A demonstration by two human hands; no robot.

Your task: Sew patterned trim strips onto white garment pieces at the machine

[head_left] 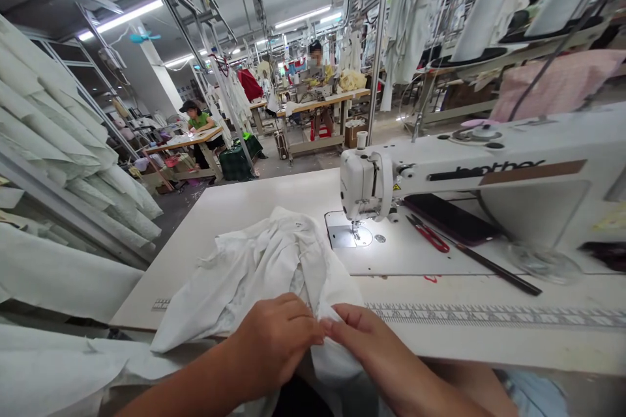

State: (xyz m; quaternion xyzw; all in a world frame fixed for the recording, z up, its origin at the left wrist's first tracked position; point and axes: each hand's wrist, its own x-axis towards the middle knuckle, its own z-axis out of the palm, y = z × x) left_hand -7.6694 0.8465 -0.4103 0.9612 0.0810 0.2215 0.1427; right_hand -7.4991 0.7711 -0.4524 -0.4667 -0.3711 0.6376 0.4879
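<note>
A white garment (274, 260) lies bunched on the sewing table, its lower part hanging over the front edge. My left hand (281, 335) is closed on its fabric near that edge. Close beside it, my right hand (359, 332) pinches the same cloth between thumb and fingers. The thumbs nearly meet. Behind and to the right of the cloth stands a white sewing machine (415, 169), its lamp lighting the needle plate (347, 236). The garment lies just left of and in front of the plate, and I cannot tell whether it touches it.
Right of the needle lie red-handled thread snips (433, 238), a dark phone (450, 216) and a thin dark tool (499, 267). A printed ruler strip (489, 315) runs along the front edge. White cloth pieces (63, 137) hang at left. Other people sit at machines farther back.
</note>
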